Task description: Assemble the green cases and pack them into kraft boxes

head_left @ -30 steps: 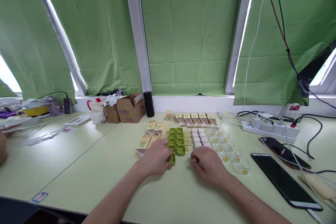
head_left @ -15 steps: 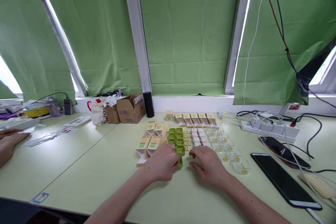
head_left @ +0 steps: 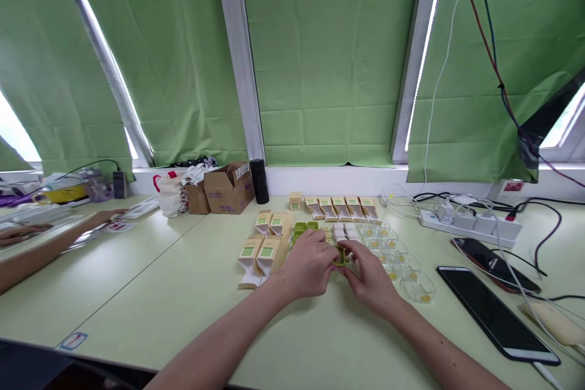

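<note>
A small green square tub (head_left: 339, 257) is held up between my two hands in the head view. Fingers of my left hand (head_left: 309, 263) pinch its left side. My right hand (head_left: 368, 274) grips its right edge with thumb and fingertips. Behind my left hand more green tubs (head_left: 300, 226) stand in rows, partly covered. Past my fingers sit small white and pinkish blocks (head_left: 345, 230). Clear plastic covers (head_left: 418, 286) with yellow dots lie right of my right hand. Kraft paper boxes (head_left: 249, 253) with green labels stand to the left.
More kraft boxes (head_left: 338, 208) line the back. A large phone (head_left: 496, 314), a power strip (head_left: 470, 228) and cables are at the right. A cardboard box (head_left: 228, 189) and a black cylinder (head_left: 259, 181) stand by the wall. Another person's arm (head_left: 50, 253) reaches in from the left.
My left hand has lifted the nearest green tub and moved right and slightly up. My right hand has closed onto it. The other person's arm has stretched further across the table.
</note>
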Available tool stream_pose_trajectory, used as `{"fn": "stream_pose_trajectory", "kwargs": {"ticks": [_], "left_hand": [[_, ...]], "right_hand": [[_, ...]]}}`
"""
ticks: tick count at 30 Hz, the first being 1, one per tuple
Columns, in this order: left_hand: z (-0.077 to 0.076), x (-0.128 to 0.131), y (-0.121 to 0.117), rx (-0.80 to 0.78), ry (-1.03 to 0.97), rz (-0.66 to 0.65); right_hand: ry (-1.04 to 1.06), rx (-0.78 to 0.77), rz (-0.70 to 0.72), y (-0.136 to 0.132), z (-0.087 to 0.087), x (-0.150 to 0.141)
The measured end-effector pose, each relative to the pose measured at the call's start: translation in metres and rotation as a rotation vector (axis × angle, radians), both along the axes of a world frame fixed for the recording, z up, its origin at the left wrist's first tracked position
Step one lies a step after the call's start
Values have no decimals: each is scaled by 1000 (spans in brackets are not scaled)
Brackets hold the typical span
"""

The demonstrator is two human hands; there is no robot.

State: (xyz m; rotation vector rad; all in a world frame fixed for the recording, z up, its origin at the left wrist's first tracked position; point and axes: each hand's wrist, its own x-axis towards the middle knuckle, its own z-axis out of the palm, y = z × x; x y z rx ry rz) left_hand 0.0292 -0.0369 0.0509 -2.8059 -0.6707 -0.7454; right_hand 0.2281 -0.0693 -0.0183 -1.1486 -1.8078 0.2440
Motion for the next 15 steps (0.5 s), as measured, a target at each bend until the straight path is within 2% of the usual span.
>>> {"fn": "stream_pose_trajectory", "kwargs": {"ticks": [3,6,11,15], "left_hand": [[-15,-4,0,-29,-294,-52],[-27,-6,-2,-66,-467,-53],[-37,-5,0,-131,-561,-29],[-40,-5,4,-154,-579,-83]], "right_hand": [[75,17,-14,0,6,0],[123,11,-19,-1,9,-1],[166,14,2,0,6,-1],[192,29,16,1,4,-1]]}}
